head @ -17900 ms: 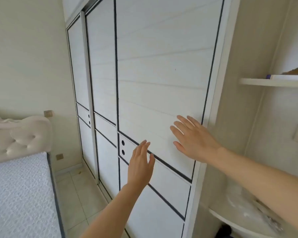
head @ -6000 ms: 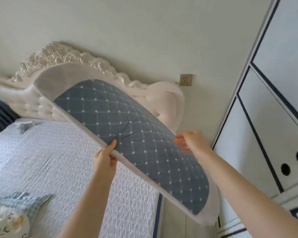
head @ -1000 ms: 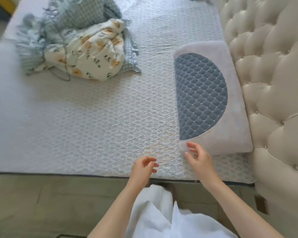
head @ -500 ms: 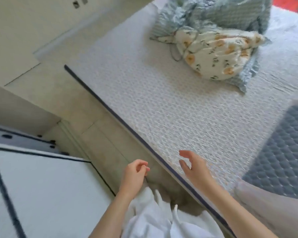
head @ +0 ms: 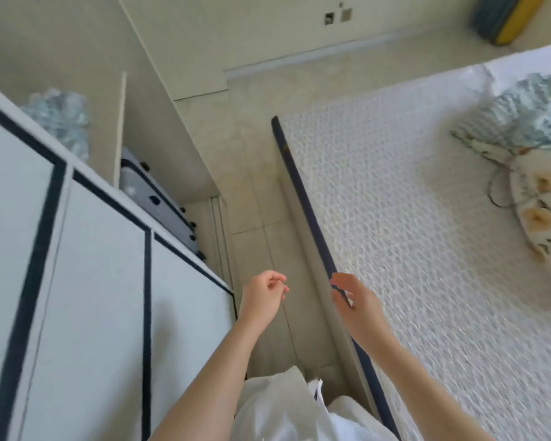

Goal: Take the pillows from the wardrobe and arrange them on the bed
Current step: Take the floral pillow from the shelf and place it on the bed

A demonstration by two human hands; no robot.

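The white wardrobe (head: 93, 281) with dark trim fills the left side; its far section stands open. Inside it, a pale blue-green frilled bundle (head: 59, 122) lies on a shelf; I cannot tell if it is a pillow. The bed (head: 427, 249) with its white textured cover runs along the right. The quilted grey-blue pillow is out of view. My left hand (head: 261, 302) hovers over the floor strip with fingers loosely curled and nothing in it. My right hand (head: 355, 302) hangs over the bed's dark edge, fingers apart and empty.
A grey-blue suitcase (head: 159, 205) stands in the bottom of the open wardrobe section. A floral and blue-green frilled bundle (head: 535, 186) lies on the bed at the right. A narrow tiled floor strip (head: 258, 192) separates wardrobe and bed.
My view has swung left from the bed and the laid-down pillow toward the wardrobe. Both hands have come off the bed and now hang empty over the floor strip.
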